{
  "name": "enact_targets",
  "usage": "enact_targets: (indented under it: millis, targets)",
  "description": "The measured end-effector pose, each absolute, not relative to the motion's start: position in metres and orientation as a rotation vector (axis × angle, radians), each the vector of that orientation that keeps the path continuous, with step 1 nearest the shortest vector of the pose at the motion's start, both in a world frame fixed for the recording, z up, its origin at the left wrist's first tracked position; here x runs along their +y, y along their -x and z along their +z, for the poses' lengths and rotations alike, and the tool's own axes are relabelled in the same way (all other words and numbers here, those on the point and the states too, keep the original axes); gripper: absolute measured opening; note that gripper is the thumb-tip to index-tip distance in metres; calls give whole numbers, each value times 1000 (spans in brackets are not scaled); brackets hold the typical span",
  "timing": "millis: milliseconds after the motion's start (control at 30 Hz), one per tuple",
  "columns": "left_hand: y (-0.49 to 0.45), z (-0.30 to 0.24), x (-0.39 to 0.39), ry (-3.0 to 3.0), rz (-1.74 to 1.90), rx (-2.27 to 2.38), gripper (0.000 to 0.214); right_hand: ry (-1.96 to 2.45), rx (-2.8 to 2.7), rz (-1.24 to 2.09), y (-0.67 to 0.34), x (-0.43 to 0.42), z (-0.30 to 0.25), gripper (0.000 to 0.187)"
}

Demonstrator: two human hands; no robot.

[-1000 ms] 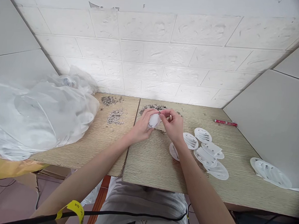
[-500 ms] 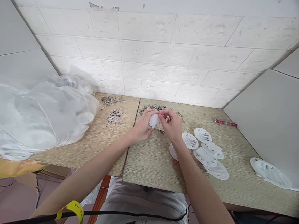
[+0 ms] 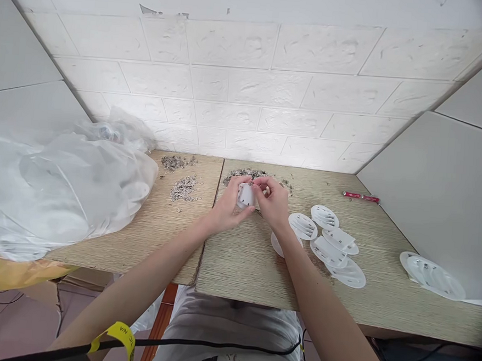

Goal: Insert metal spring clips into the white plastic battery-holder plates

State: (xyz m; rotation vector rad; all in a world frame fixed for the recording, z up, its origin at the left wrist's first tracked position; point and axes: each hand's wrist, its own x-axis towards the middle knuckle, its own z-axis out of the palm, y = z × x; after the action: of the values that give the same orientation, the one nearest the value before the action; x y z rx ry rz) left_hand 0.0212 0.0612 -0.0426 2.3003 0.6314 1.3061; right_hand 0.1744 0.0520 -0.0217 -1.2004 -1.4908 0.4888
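- Left hand (image 3: 226, 208): grasps the white plastic piece (image 3: 246, 195) above the wood-grain tabletop (image 3: 235, 268).
- Right hand (image 3: 275, 205): thumb and fingers closed at the piece's upper edge; contents indiscernible.
- Change: piece turned slightly, exposing more metal fittings (image 3: 246, 204); fitted positions appear easier to check.

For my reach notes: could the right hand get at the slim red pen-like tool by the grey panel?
Probably yes: the path to the red tool passes beyond the round white plastic pieces, though the right hand is busy at the squarish white part in the left hand.
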Motion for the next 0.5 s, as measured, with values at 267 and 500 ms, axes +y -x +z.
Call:
enact_targets:
  millis: [267, 500]
  targets:
    - [-30, -46, 58, -1695, 1216, 680, 82, 1226, -1560, 365, -174, 52, -20, 11]
    - [-32, -52, 64, -1271, 1142, 743, 109, 1235, -1582, 335, -173, 53, -22, 9]
